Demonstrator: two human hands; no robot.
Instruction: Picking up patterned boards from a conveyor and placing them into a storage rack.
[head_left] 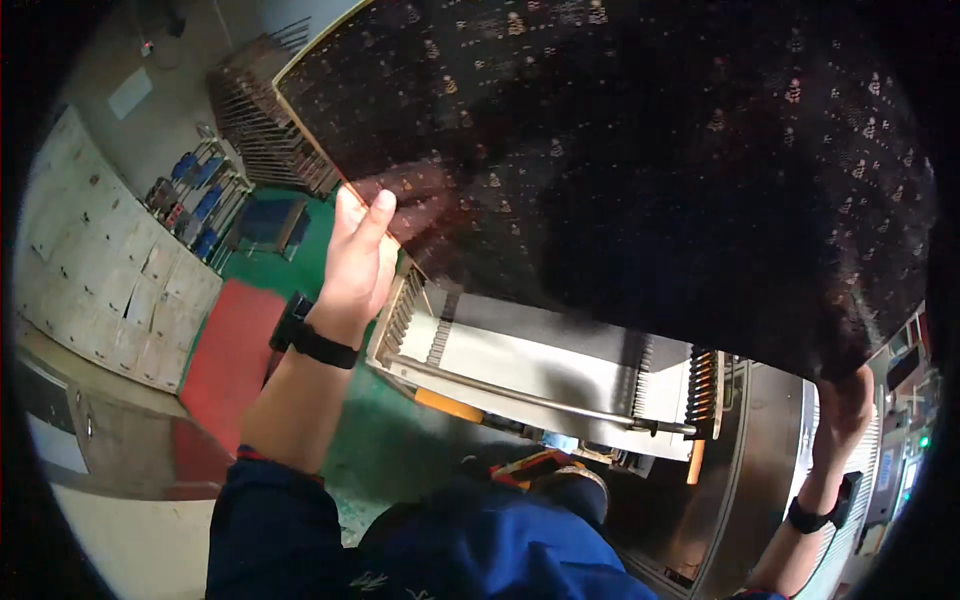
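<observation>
Left of centre in the frame, your left hand (362, 255) is raised, thumb up, its fingers pinching the edge of the dark speckled board (640, 180). That board spans the upper middle and right, above a slotted rack (520, 393). At lower right, your right hand (848, 400) reaches up to its bottom edge; I cannot tell how those fingers close.

The panel (620, 180) hides the far side of the rack (545, 401), with cabinets (95, 260) left, a housing (765, 450) right.
</observation>
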